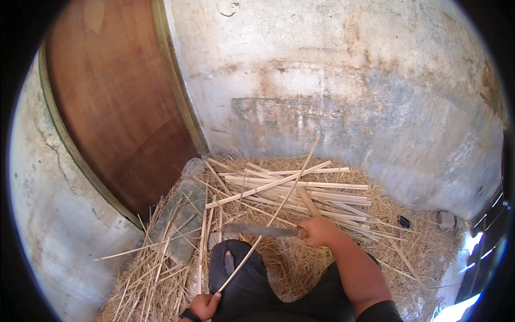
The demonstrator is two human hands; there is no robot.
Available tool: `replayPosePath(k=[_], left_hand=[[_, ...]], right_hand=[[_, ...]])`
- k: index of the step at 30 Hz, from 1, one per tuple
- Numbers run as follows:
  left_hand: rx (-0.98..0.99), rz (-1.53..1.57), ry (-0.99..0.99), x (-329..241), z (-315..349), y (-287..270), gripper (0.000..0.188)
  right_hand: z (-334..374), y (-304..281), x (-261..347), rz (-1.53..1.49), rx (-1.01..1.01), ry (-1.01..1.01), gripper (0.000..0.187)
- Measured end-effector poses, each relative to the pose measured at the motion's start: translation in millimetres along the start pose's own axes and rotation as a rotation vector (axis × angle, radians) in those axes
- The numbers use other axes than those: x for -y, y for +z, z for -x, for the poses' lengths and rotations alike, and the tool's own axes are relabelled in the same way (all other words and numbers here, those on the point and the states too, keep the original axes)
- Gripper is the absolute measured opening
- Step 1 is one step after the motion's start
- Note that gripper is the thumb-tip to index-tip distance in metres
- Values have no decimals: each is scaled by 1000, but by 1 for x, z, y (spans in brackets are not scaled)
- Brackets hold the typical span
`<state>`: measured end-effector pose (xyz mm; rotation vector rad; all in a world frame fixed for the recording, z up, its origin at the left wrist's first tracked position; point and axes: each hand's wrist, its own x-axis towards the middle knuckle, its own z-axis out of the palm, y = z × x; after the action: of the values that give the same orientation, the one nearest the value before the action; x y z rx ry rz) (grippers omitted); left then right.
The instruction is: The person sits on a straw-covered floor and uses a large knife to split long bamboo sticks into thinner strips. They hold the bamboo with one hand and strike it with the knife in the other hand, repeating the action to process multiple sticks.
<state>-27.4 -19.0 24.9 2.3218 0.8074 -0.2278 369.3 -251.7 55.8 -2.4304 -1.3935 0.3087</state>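
Note:
My left hand (204, 307), low in the view, is closed on the near end of a long thin bamboo strip (284, 206). The strip slants up and away to the right, over my dark-trousered knee. My right hand (320, 231) is wrapped round the handle of a knife (262, 230) with a long, dull grey blade pointing left. Blade and strip cross just beyond the knee; whether they touch, I cannot tell. A short, thick wooden piece (307, 202) shows right behind my right hand, and its lower end is hidden there.
A pile of split bamboo strips (322, 194) lies on shavings (289, 265) ahead of me. Thinner strips (156, 268) are scattered at the left, by a greenish sheet (181, 225). Behind stand a stained wall (322, 80) and a brown door (115, 102). A small black object (404, 221) lies at right.

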Motion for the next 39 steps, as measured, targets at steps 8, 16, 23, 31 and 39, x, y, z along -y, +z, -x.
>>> replayPosePath(k=[8, 16, 23, 31, 39], left_hand=[[-38, -43, 49, 3, -3, 3, 67], [-31, -15, 36, 2, -3, 4, 69], [-44, -20, 71, 11, -5, 6, 69], [-39, 5, 88, 10, -6, 5, 69], [-20, -7, 77, 26, -12, 11, 73]], right_hand=[[-3, -2, -39, -168, -202, 302, 43], [-4, 12, -48, -238, -207, 226, 47], [-9, 16, -21, -71, -41, 5, 35], [-1, 8, -25, -98, -86, 133, 39], [-2, 12, -27, -136, -90, 153, 39]])
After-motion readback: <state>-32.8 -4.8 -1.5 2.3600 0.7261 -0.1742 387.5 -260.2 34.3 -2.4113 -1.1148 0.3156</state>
